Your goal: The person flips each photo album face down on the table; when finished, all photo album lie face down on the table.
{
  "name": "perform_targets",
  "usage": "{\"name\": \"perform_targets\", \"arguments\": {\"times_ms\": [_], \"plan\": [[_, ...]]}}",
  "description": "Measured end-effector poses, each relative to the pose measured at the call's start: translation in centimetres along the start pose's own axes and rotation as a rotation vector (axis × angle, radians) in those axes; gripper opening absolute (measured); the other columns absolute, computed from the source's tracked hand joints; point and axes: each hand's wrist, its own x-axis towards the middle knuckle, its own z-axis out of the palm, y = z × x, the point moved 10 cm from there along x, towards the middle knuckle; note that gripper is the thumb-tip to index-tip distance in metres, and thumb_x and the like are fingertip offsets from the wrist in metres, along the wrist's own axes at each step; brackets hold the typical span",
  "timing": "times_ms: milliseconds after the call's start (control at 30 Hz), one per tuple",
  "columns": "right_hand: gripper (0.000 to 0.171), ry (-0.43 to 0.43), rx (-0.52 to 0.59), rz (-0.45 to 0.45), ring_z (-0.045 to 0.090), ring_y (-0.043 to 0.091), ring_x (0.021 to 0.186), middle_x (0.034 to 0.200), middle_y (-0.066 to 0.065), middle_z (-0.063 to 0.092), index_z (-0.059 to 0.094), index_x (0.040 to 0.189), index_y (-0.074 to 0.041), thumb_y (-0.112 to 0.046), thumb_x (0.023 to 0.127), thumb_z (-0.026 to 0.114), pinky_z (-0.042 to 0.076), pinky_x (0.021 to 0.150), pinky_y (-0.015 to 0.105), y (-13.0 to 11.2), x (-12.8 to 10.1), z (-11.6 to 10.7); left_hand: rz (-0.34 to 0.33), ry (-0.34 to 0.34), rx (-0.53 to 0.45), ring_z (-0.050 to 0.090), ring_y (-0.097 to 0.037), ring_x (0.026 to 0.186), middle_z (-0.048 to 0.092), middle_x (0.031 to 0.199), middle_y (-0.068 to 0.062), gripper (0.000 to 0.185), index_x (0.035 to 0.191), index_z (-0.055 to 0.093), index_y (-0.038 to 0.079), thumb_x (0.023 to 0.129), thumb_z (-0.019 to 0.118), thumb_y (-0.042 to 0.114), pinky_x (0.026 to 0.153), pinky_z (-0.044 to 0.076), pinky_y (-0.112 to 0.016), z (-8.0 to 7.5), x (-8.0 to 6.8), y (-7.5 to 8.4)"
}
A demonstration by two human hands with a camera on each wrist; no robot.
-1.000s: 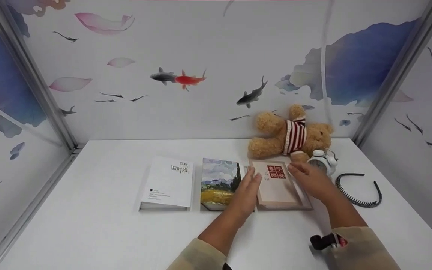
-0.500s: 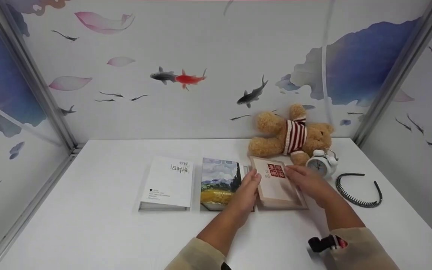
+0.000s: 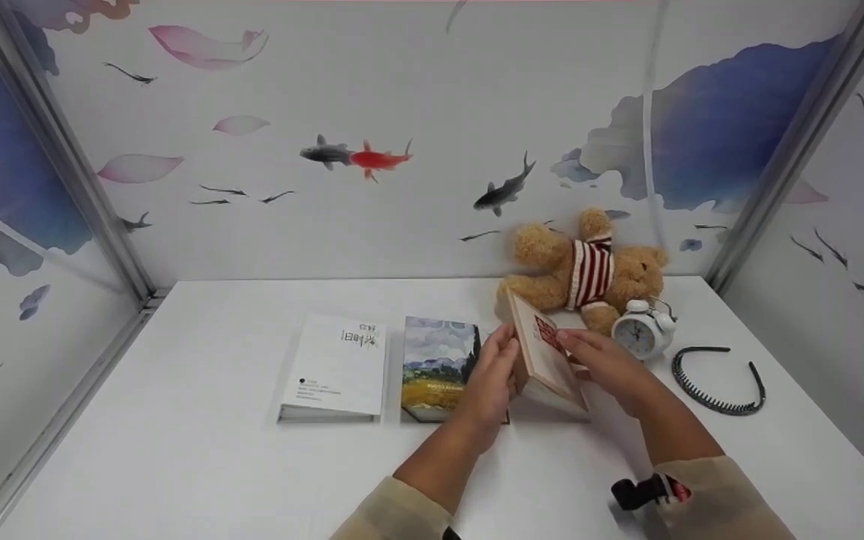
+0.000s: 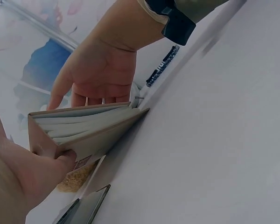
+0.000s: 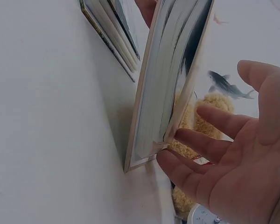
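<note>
A beige photo album (image 3: 541,349) with a red square print is tipped up on the white table, its left side raised. My left hand (image 3: 486,386) grips its spine side, the thumb on one cover in the left wrist view. On the other side, my right hand (image 3: 616,367) touches the cover's edge with extended fingers; the right wrist view shows its thumb standing apart from the album. Page edges (image 4: 84,126) fan out a little between the covers. Just left of it lies an album with a painted landscape cover (image 3: 436,367), partly hidden by my left hand.
A white album (image 3: 338,367) lies farther left on the table (image 3: 199,465). Behind my hands a teddy bear (image 3: 589,270) in a striped top lies against the back wall. A white alarm clock (image 3: 640,330) and a black toothed headband (image 3: 717,382) are at the right.
The beige album has gone from lying flat to tilted up, its left side lifted. My left fingers have closed on its spine side, and my right hand has shifted slightly left with its edge.
</note>
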Motion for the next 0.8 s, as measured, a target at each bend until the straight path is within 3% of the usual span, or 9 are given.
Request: {"name": "perform_targets", "arguments": {"times_ms": [233, 567, 800], "plan": [[0.069, 0.035, 0.009, -0.078, 0.039, 0.039, 0.159, 0.171, 0.017, 0.041, 0.044, 0.164, -0.011, -0.053, 0.11, 0.054, 0.037, 0.128, 0.061, -2.8, -1.1, 0.7, -0.012, 0.011, -0.018, 0.033, -0.035, 0.163, 0.033, 0.175, -0.012, 0.063, 0.171, 0.023, 0.014, 0.116, 0.037, 0.043, 0.133, 0.032, -0.053, 0.0, -0.2, 0.1], [0.058, 0.046, 0.114, -0.296, 0.043, 0.037, 0.157, 0.172, 0.013, 0.041, 0.043, 0.164, -0.011, -0.035, 0.113, 0.055, 0.04, 0.125, 0.063, -7.0, -3.1, 1.3, -0.016, 0.014, -0.085, 0.035, -0.027, 0.163, 0.039, 0.173, -0.009, 0.056, 0.167, 0.035, 0.018, 0.115, 0.039, 0.04, 0.135, 0.031, -0.046, 0.4, -0.5, 0.7], [0.061, 0.105, 0.154, -0.29, 0.049, 0.034, 0.151, 0.17, 0.01, 0.042, 0.039, 0.167, -0.019, -0.033, 0.111, 0.06, 0.059, 0.105, 0.031, -7.6, -3.6, 0.3, 0.014, -0.016, -0.025, 0.031, -0.026, 0.165, 0.035, 0.176, -0.001, 0.058, 0.168, 0.032, 0.022, 0.115, 0.038, 0.045, 0.135, 0.029, -0.048, 0.7, -0.7, 1.9]]}}
